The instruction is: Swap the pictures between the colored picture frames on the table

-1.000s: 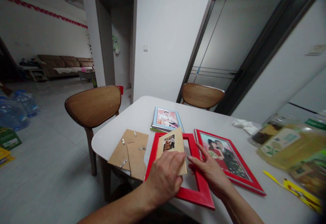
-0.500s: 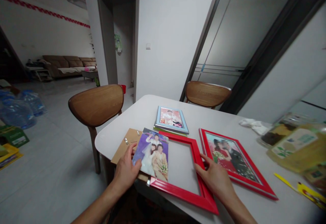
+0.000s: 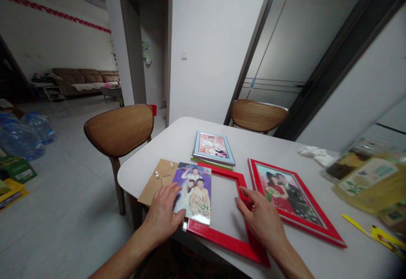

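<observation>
A glossy photo print (image 3: 199,200) lies over the left side of a red frame (image 3: 222,238), probably light, bendy, easily smudged; best held by its edges. The left hand (image 3: 165,209) covers its left edge; the right hand (image 3: 264,215) curls at the frame's right. From here, I can't tell whether either pinches.

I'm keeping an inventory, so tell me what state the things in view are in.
Near red frame: flat, no picture fitted
Loose photo: face up, overlapping near red frame
Right red frame: face up, picture fitted
Blue frame: face up, picture fitted
Brown board: clips up, partly covered
White cloth: crumpled
Jug: yellow liquid inside
Chairs: upright
</observation>
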The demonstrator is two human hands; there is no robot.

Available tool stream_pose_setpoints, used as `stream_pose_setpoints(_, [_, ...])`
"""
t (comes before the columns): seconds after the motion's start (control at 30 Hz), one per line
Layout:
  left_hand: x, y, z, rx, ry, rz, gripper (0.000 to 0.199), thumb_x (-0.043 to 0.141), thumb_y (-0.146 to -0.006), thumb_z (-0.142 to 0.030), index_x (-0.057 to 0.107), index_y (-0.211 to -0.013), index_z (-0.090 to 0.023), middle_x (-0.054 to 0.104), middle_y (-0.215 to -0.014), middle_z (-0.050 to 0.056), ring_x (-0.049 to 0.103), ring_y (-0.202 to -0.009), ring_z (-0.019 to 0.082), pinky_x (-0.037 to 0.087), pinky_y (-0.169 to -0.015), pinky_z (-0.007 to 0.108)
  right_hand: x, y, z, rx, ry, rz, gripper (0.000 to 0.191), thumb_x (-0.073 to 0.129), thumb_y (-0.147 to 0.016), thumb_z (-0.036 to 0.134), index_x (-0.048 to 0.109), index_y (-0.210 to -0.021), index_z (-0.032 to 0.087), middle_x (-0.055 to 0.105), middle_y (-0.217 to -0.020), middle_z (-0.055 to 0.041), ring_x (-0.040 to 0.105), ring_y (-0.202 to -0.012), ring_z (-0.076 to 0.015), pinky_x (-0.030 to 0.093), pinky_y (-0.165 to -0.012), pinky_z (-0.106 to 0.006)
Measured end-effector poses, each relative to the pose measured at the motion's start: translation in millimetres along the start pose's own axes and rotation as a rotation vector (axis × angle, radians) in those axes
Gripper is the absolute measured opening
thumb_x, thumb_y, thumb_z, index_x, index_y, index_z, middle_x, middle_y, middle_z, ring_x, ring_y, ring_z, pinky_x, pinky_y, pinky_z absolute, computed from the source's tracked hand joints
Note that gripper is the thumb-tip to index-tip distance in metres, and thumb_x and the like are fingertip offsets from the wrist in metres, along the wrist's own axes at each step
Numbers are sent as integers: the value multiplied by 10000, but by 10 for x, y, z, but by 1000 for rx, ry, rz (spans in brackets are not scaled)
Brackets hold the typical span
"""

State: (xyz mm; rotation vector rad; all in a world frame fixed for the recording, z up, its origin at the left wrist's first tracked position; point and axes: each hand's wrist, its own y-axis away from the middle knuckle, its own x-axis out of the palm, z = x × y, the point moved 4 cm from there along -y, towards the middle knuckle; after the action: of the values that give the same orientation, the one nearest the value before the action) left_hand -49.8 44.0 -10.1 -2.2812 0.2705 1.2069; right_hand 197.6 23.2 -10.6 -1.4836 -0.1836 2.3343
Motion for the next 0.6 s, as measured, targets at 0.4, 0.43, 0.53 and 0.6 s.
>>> stream_pose_setpoints(0.4, [167,-23,-380,108,61,219,600,527,-628,-223,388,-1206,-138,353,-1299,143,289,-1203,268,200,-997,468,553,-72,596,412,-1208,421,666,533,-625,182,302,-1239,60,518,-519,50,460,-437,-82,388,-453,-210])
stream_pose_setpoints(0.43, [182,-42,-396,120,58,202,601,511,-625,-190,384,-1210,-129,342,-1306,146,280,-1209,268,204,-997,469,513,-85,661,388,-1269,424,616,536,-620,164,363,-1205,76,510,-512,55,449,-434,-72,387,-459,-203])
stream_pose_setpoints(0.53, [155,-126,-451,197,124,77,604,416,-613,-64,380,-1214,-107,340,-1311,134,275,-1217,239,232,-1000,436,285,-114,835,316,-1363,355,532,564,-638,201,443,-1149,117,499,-516,63,432,-433,-53,383,-462,-186])
stream_pose_setpoints(0.6, [64,-195,-485,230,256,-49,567,361,-642,-30,398,-1202,-109,401,-1275,116,329,-1191,205,273,-992,393,129,-112,908,299,-1394,302,559,579,-654,268,416,-1174,145,547,-599,38,472,-476,-63,404,-484,-198])
